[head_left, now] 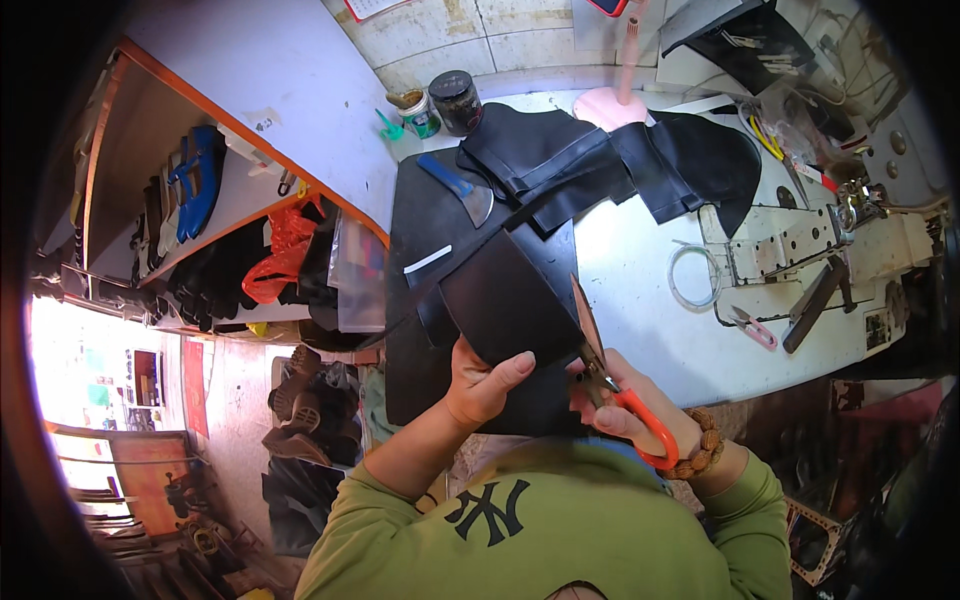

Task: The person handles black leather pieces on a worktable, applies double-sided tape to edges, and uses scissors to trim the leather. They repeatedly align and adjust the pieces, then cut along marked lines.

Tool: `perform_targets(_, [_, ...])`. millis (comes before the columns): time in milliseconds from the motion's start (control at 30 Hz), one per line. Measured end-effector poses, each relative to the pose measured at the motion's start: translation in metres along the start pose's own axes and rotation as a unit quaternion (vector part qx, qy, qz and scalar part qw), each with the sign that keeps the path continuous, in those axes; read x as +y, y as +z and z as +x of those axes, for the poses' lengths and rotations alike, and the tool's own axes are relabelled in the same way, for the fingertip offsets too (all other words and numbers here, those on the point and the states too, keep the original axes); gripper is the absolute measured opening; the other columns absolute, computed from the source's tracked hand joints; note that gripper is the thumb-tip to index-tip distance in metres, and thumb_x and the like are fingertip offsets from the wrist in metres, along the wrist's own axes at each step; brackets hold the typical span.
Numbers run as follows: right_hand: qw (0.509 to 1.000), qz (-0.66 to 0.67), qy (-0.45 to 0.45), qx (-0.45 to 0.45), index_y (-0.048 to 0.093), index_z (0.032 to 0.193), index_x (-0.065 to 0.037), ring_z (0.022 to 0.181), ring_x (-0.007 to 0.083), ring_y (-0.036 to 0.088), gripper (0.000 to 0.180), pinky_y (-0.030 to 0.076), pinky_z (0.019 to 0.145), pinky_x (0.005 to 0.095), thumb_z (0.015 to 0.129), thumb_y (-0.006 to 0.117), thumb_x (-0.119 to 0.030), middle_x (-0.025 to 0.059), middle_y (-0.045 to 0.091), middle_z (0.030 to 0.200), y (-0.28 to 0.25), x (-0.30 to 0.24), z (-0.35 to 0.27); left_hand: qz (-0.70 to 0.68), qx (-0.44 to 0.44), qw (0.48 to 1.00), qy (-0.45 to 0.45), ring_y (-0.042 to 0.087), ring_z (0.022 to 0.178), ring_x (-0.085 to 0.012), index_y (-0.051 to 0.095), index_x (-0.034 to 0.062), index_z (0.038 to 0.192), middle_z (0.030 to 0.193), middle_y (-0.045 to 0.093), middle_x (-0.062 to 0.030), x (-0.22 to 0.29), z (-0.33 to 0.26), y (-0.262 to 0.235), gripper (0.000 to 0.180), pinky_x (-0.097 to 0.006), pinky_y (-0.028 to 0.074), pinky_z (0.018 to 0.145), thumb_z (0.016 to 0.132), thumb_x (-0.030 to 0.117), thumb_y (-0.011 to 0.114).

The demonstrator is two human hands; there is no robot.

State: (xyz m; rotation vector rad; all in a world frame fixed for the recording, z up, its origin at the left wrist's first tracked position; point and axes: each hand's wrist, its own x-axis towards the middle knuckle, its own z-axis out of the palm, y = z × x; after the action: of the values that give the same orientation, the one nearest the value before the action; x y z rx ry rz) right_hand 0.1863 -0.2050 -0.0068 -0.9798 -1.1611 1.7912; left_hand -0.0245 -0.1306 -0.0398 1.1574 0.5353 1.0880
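Observation:
My left hand (484, 383) grips the near edge of a black leather piece (510, 300), thumb on top. My right hand (625, 400) holds orange-handled scissors (610, 375), whose blades run up along the right edge of that piece. A beaded bracelet (705, 445) sits on my right wrist. The leather piece rests over a black mat (420, 230) on the white worktable (640, 300).
More black leather pieces (600, 160) lie at the back, with a blue-handled knife (455, 185), two jars (440, 105) and a pink stand (615, 95). Small pink snips (750, 325), a white cord loop (690, 275) and a sewing machine (830, 240) are to the right. Shelves with shoes (190, 200) are to the left.

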Motion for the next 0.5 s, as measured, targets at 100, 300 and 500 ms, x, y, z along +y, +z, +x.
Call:
perform_targets(100, [1.0,-0.01,0.013,0.016,0.043,0.126,0.002,0.083,0.0109,0.049,0.059,0.044,0.076,0.0268,0.09,0.065,-0.041,0.0039,0.053,0.091,0.0,-0.002,0.002,0.021,-0.022,0.999,-0.022,0.057,0.11,-0.0174,0.047,-0.0007,0.129,0.12,0.059,-0.0093,0.0,0.002,-0.004,0.046,-0.032,0.044,0.095,0.086,0.005,0.063])
perform_targets(300, [0.996,-0.046,0.053,0.052,0.049,0.119,0.0,0.074,0.0093,0.05,0.052,0.044,0.067,0.0243,0.091,0.065,-0.041,0.0034,0.052,0.087,-0.001,-0.005,0.001,0.05,-0.04,0.998,-0.018,0.056,0.11,-0.0178,0.047,-0.0019,0.129,0.12,0.059,-0.0097,0.001,0.009,-0.006,0.047,-0.032,0.044,0.096,0.086,0.006,0.063])
perform_targets(500, [0.992,-0.076,0.059,0.086,0.054,0.113,0.0,0.068,0.0077,0.05,0.048,0.044,0.063,0.0242,0.09,0.067,-0.039,0.0017,0.055,0.077,0.0,-0.001,0.0,0.052,-0.067,0.996,-0.009,0.056,0.11,-0.0177,0.05,-0.0024,0.127,0.121,0.06,-0.01,0.003,0.011,-0.006,0.043,-0.032,0.043,0.096,0.087,0.006,0.064])
